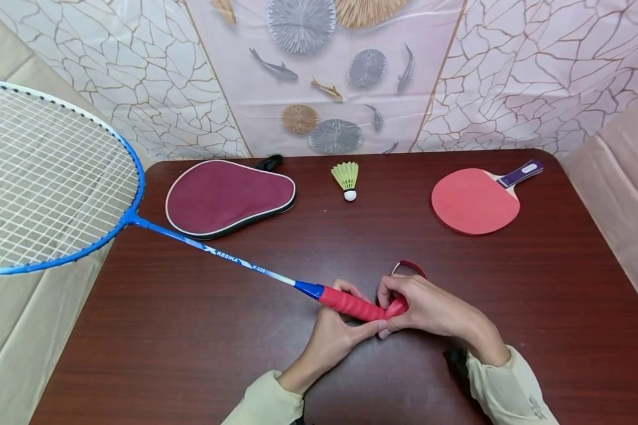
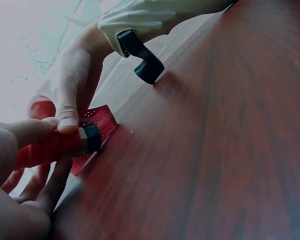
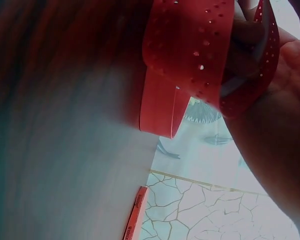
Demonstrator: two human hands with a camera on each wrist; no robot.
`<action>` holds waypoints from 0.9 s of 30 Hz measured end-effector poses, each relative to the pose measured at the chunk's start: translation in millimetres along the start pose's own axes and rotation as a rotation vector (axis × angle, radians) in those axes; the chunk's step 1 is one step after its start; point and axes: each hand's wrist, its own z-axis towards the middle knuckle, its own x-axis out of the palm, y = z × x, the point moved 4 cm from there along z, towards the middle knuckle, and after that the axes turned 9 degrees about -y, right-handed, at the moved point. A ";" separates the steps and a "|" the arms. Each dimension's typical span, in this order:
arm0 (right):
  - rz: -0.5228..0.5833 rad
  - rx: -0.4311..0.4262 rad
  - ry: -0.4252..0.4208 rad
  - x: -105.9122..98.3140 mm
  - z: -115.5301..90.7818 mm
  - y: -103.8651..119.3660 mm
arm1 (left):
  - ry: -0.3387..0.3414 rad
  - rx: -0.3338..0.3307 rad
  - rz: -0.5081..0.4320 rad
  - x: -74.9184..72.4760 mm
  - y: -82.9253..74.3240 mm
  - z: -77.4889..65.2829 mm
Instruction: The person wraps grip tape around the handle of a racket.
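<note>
Left hand (image 1: 334,337): grip clamped round the red handle (image 1: 351,304) of the badminton racket (image 1: 212,251), raised above the desk (image 1: 218,336), head extending left. Right hand (image 1: 427,304): grip pinched on perforated red tape (image 1: 397,306) at the handle's end. Right wrist view dark; whether the tape adheres there cannot be confirmed. Beyond, the shuttlecock (image 1: 346,179) lies between paddle case (image 1: 228,198) and red paddle (image 1: 473,202).

The left hand (image 1: 336,339) and right hand (image 1: 427,306) are bare. The left sleeve (image 1: 270,402), bottom centre, is pale cream and creased; the right sleeve (image 1: 502,386), lower right, matches, with a small grey marking (image 1: 536,407). At its cuff (image 2: 110,32) sits a black bracket (image 2: 149,71), bent like a hook.
</note>
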 end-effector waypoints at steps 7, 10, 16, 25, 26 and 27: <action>0.018 0.005 0.001 2.4 1.4 -1.0 | -0.021 0.039 -0.043 -0.9 12.1 1.0; 0.019 0.005 0.004 2.0 2.1 -0.8 | -0.024 0.053 -0.054 -1.6 21.1 1.5; 0.009 -0.018 -0.025 -4.2 1.0 -1.4 | -0.027 0.050 -0.054 -2.4 27.6 3.0; 0.027 -0.018 -0.050 -15.6 -3.4 -6.7 | -0.013 0.010 -0.083 -2.5 28.4 3.3; 0.030 -0.014 -0.052 -16.6 -3.8 -7.5 | -0.011 0.014 -0.085 -2.3 28.4 3.3; 0.034 -0.015 -0.051 -17.0 -3.9 -8.0 | -0.007 0.017 -0.087 -2.3 28.4 3.3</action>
